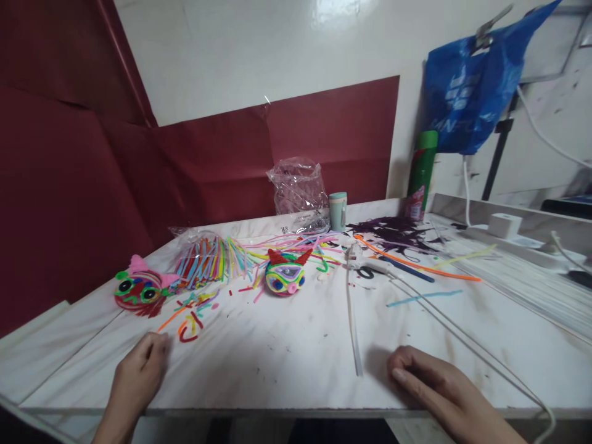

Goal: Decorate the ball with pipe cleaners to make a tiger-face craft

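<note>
My left hand [139, 369] rests near the table's front edge at the left, fingers curled into a loose fist with nothing showing in it. Beyond it lie short pipe cleaner scraps [190, 327] and a pink, red and green pipe cleaner animal head [140, 288] with black eyes. On the right, my right hand [432, 381] lies on its side, fingers curled in and thumb along them, no object visible there. A second animal head [287, 274] with red ears stands mid-table. Nearest my right hand are a long translucent glue stick [354, 333] and a white glue gun [377, 266].
Bundled coloured pipe cleaners [203, 262] lie behind the heads. At the back stand a clear plastic bag [300, 185], a mint cup [338, 213] and a green spray can [422, 172]. A pile of dark purple strips [398, 234] lies there too. The glue gun's cord [472, 339] crosses the right side.
</note>
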### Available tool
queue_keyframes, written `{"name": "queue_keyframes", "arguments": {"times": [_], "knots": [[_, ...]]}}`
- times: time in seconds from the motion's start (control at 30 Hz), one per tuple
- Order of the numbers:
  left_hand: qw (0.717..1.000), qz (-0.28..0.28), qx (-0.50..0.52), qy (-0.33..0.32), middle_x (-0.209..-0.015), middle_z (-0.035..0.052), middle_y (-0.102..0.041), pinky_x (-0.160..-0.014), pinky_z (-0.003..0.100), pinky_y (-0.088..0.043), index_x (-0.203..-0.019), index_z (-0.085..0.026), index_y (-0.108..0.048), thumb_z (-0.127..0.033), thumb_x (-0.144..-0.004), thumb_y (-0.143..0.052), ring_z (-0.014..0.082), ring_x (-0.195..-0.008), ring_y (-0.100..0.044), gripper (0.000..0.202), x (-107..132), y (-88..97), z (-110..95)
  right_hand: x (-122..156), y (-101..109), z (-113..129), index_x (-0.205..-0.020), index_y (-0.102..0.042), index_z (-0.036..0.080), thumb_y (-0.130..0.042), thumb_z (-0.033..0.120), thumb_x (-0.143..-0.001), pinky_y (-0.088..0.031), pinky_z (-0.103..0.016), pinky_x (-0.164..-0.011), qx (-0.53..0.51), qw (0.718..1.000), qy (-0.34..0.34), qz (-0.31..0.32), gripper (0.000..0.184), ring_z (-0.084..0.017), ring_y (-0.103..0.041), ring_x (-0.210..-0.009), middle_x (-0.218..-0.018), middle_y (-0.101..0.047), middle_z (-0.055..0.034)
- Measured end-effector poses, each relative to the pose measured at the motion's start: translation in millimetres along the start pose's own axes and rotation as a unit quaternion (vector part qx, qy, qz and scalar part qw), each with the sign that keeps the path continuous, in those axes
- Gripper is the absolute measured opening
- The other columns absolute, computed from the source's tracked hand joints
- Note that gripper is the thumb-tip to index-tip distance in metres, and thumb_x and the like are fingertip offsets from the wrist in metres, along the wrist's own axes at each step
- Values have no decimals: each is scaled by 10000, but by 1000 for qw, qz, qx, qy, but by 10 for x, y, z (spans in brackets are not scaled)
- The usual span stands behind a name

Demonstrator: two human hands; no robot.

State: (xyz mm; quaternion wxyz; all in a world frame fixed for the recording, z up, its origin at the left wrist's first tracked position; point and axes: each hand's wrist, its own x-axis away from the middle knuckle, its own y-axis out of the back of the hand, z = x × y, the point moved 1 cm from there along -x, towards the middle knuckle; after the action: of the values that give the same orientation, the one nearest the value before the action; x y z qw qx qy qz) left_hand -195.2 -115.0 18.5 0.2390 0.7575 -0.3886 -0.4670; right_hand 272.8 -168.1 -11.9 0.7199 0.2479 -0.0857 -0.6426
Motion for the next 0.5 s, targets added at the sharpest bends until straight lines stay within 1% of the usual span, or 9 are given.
{"name": "queue_keyframes", "arguments": {"times": [0.03,0.1,0.23,0.3,0.4,0.43,0.5], "knots": [[1000,-5,-3,8,-594,8,-599,-587,250,-450,-641,-219,-537,-484,-749,-382,170,-597,-578,325,-2,5,-2,3,0,-5,-685,-538,195,-434,539,-873,-437,-230,-542,2,1000,6,-1,406,-141,-500,-578,-608,-522,2],[1000,4,-13,19,-603,10,-610,-576,252,-441,-644,-223,-539,-478,-739,-386,172,-595,-584,313,2,5,7,9,-2,-29,-698,-548,195,-445,502,-884,-441,-224,-544,7,1000,20,-2,374,-138,-505,-582,-615,-533,3],[998,34,-43,21,-496,-14,-533,-530,245,-408,-554,-232,-481,-494,-760,-369,158,-516,-545,352,14,-19,64,14,-10,-91,-724,-566,198,-457,434,-903,-447,-217,-540,16,999,38,-3,315,-136,-516,-582,-626,-552,4],[999,19,-40,17,-490,-17,-522,-533,246,-414,-551,-232,-470,-496,-775,-369,160,-517,-540,360,13,-23,87,16,-15,-102,-733,-566,201,-451,422,-909,-452,-216,-537,24,999,44,-2,305,-136,-523,-581,-630,-556,4],[1000,-23,-12,17,-561,-7,-588,-581,249,-449,-608,-229,-524,-472,-763,-391,172,-582,-570,317,2,-10,85,21,-18,-89,-753,-569,205,-428,426,-919,-472,-217,-552,41,998,47,5,310,-142,-548,-601,-654,-573,-3],[999,-30,-3,21,-588,-3,-610,-600,251,-459,-627,-227,-544,-469,-750,-404,177,-605,-581,305,-2,-5,76,24,-17,-81,-754,-570,206,-421,428,-921,-481,-218,-560,45,998,47,8,315,-145,-560,-612,-663,-583,-7],[999,-26,9,32,-635,3,-645,-629,252,-472,-652,-225,-575,-482,-726,-435,184,-645,-600,302,-9,-3,61,28,-14,-73,-755,-577,208,-424,429,-918,-500,-219,-581,48,998,48,11,314,-152,-586,-633,-680,-608,-15]]}}
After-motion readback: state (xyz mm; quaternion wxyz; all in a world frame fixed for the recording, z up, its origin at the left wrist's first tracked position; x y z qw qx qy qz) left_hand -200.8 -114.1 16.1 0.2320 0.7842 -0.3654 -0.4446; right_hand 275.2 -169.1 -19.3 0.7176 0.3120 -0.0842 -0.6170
